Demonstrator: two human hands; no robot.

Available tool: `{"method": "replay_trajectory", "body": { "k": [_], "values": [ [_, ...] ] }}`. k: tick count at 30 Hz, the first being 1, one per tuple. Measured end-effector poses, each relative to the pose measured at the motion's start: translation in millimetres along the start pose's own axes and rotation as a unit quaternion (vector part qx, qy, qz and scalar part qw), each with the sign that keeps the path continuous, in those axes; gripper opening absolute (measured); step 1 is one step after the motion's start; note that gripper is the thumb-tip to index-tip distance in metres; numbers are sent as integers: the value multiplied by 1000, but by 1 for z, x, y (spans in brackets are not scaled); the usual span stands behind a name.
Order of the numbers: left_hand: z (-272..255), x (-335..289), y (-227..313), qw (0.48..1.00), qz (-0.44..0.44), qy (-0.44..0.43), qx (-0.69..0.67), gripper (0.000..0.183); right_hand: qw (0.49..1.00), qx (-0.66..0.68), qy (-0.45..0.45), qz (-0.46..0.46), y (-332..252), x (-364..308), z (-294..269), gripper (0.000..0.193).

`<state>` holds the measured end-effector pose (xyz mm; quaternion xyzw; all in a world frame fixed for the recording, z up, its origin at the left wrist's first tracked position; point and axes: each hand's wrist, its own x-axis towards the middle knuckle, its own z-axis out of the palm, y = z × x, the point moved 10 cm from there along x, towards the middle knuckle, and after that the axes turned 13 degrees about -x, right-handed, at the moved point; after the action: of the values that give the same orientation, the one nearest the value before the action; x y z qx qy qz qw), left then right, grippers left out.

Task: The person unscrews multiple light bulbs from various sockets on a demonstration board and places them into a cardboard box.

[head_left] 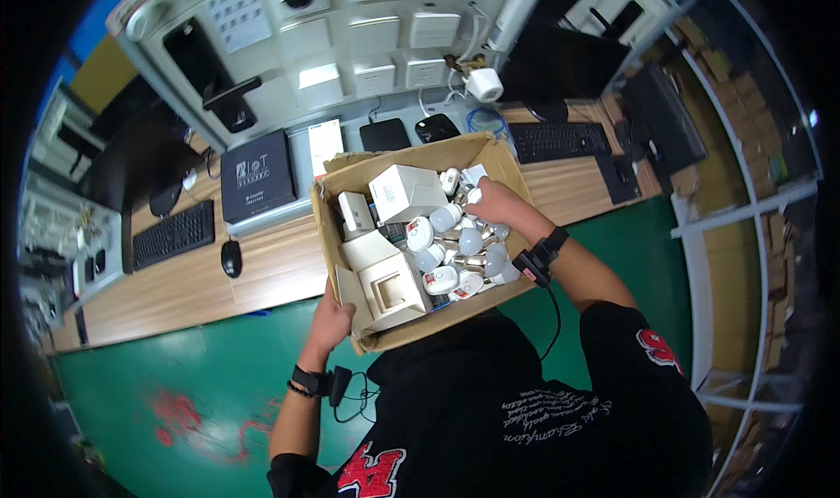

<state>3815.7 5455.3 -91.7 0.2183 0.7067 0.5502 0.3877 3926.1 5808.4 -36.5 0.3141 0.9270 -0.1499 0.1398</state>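
Note:
An open cardboard box (516, 172) stands tilted between my body and the workbench. My left hand (332, 321) is closed on the box's near left corner. My right hand (502, 207) reaches over the right side into the box, its fingers curled at a small white piece (473, 195) that they partly hide. Below it lie several light bulbs (471, 241) with white domes and metal bases. Round white devices (440, 279) lie among them. A closed white carton (408, 192) sits at the back, and an opened white carton (395, 290) with a square insert at the front left.
Behind the box runs a wooden workbench (271, 281) with a black flat box (256, 176), a mouse (231, 258), and keyboards (560, 141) at both sides. Switches and sensors cover the upright panel (374, 34). Wrist cables hang from both my wrists.

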Motion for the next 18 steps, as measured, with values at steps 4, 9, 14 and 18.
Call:
{"method": "replay_trajectory", "body": {
  "k": [4,9,14,18],
  "values": [
    [9,-11,1,996,-51,2,-71,60,997,28,56,42,27,23,21,58],
    [18,-20,16,994,-61,8,-94,56,995,67,65,40,26,57,58,59],
    [47,-15,28,991,-54,-7,-122,60,989,122,78,18,51,51,78,63],
    [103,-25,41,991,-62,-11,-118,66,950,210,230,-35,124,-27,47,52]
  ]
}}
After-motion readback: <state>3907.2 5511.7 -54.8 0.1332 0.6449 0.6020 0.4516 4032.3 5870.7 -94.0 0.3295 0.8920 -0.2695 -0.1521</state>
